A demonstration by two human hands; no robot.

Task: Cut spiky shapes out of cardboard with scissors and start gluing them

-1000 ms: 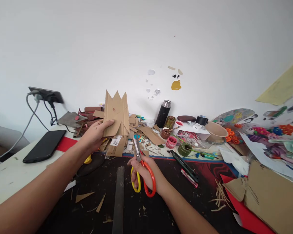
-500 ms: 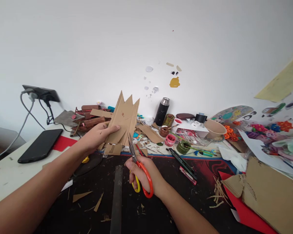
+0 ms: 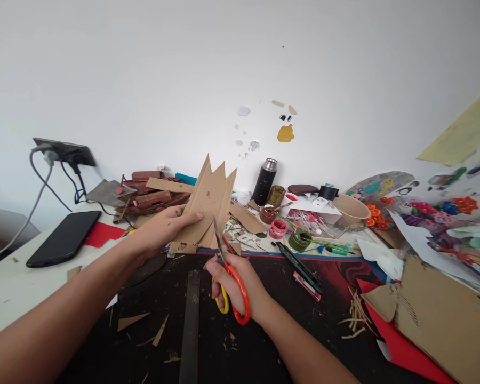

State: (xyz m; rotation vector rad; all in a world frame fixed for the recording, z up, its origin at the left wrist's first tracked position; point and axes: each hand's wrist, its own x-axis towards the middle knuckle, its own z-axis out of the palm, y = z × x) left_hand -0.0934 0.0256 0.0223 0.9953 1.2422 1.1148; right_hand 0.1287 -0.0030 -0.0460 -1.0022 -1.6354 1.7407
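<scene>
My left hand (image 3: 166, 228) grips a brown cardboard piece (image 3: 210, 200) with a zigzag, pointed top edge, held up over the desk and tilted to the right. My right hand (image 3: 234, 285) is closed through the handles of scissors (image 3: 229, 272) with one orange and one yellow loop. The scissor blades point up and meet the lower right edge of the cardboard. A dark metal ruler (image 3: 190, 325) lies on the black mat (image 3: 264, 330) just below both hands.
A black phone (image 3: 64, 237) lies at the left near plugged-in cables. Cardboard scraps pile up at the back by a black flask (image 3: 266, 181), paint pots and a bowl (image 3: 352, 210). A large cardboard sheet (image 3: 444, 314) and red paper lie at the right.
My left hand has tilted the cardboard to the right and brought it lower, toward the scissors. The scissor blades have moved up against its lower edge.
</scene>
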